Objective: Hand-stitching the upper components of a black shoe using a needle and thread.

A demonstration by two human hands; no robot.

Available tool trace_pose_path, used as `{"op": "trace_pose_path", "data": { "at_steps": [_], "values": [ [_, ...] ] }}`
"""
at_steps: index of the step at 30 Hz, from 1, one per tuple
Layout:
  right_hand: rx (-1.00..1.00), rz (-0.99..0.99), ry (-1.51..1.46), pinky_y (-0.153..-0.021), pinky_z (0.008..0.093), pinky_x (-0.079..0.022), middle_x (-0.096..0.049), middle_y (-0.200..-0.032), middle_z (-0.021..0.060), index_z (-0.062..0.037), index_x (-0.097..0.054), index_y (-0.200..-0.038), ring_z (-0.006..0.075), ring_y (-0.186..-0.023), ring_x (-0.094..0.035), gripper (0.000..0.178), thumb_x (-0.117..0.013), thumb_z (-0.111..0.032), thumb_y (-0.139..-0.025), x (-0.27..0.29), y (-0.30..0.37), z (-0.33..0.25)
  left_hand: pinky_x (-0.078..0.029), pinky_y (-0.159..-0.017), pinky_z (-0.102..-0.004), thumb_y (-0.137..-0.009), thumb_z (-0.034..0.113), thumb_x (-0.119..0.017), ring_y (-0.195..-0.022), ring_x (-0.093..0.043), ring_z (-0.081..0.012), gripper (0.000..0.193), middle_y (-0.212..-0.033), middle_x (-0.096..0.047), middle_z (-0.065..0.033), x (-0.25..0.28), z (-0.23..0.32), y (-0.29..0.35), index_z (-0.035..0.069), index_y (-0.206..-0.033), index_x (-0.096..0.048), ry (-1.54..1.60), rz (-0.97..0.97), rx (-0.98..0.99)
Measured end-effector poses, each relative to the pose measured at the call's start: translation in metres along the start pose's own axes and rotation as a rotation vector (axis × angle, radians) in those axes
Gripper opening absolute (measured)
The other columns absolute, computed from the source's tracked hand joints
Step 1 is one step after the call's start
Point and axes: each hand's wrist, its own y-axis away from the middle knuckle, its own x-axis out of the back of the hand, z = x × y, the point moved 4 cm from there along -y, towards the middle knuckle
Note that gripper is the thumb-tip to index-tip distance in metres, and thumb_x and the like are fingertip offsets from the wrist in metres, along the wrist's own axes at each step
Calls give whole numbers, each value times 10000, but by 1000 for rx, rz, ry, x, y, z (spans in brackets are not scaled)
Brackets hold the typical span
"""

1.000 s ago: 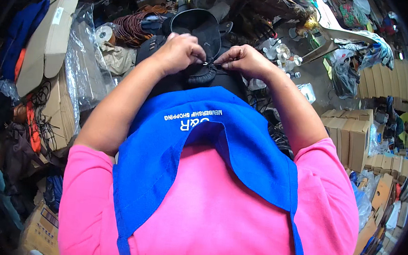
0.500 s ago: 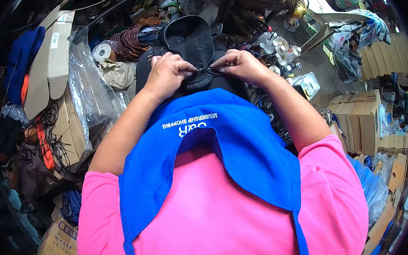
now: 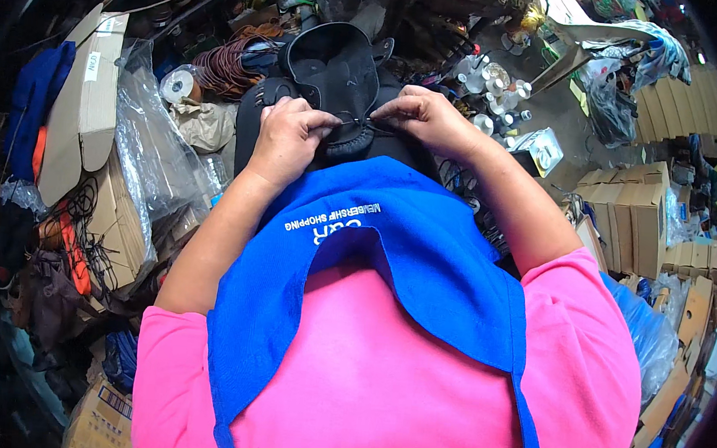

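Observation:
A black shoe [image 3: 346, 76] rests on my lap, its open heel end away from me and its rounded toe close to the blue apron [image 3: 378, 188]. A strap hangs off its far right side. My left hand [image 3: 291, 137] is closed at the left of the toe, thumb and forefinger pinching a thin thread. From the right, my right hand [image 3: 424, 118] pinches the thread too, just above the toe. Between the fingertips the thread [image 3: 353, 123] is fine and hard to see. Small light stitches or thread ends show inside the shoe.
To the left lie cardboard sheets [image 3: 99, 94], clear plastic sheeting [image 3: 157, 158], a white spool [image 3: 179, 85] and a coil of brown cord [image 3: 227, 69]. Several small bottles [image 3: 494, 83] and a tin [image 3: 541, 151] stand ahead right. Cardboard boxes [image 3: 629, 212] are at the right.
My hands stay pinched at the toe with hardly any shift. The shoe's heel end has tipped slightly, showing more of its inside.

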Motion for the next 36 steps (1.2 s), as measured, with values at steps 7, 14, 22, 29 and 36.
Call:
{"op": "trace_pose_path", "data": {
  "at_steps": [7, 14, 22, 29, 36],
  "values": [
    [-32, -163, -10, -829, 303, -448, -578, -906, 59, -134, -692, -1053, 190, -901, -553, 209, -596, -90, -872, 5, -13, 5, -433, -658, -344, -727, 69, -688, -719, -527, -224, 186, -702, -556, -46, 1, -4, 0, 158, -881, -746, 45, 29, -24],
    [-22, -239, -41, -872, 317, -422, -582, -898, 55, -118, -689, -1023, 205, -940, -541, 192, -583, -86, -866, 6, -19, 7, -431, -680, -354, -715, 65, -688, -733, -523, -229, 209, -698, -550, -43, 2, -4, -1, 173, -884, -745, 34, 23, -24],
    [-7, -241, -69, -869, 309, -419, -584, -898, 48, -110, -690, -1022, 198, -941, -540, 186, -593, -96, -864, 6, -20, 7, -390, -749, -363, -731, 141, -701, -807, -533, -218, 148, -712, -546, -7, -1, -8, -2, 205, -857, -742, 41, -26, 42],
    [-53, -248, -214, -845, 288, -432, -586, -899, 34, -96, -704, -1030, 162, -913, -546, 209, -614, -75, -843, 3, -19, 13, -376, -777, -370, -746, 165, -698, -832, -543, -205, 136, -730, -564, -2, -6, -8, -5, 218, -862, -745, 68, -74, 74],
    [-91, -321, -277, -829, 274, -444, -601, -895, 40, -83, -708, -1033, 135, -894, -554, 214, -633, -63, -833, 3, -26, 12, -419, -688, -342, -719, 97, -708, -741, -541, -216, 155, -680, -561, -44, -4, -2, -19, 147, -862, -741, 119, -39, -54]
  ]
}}
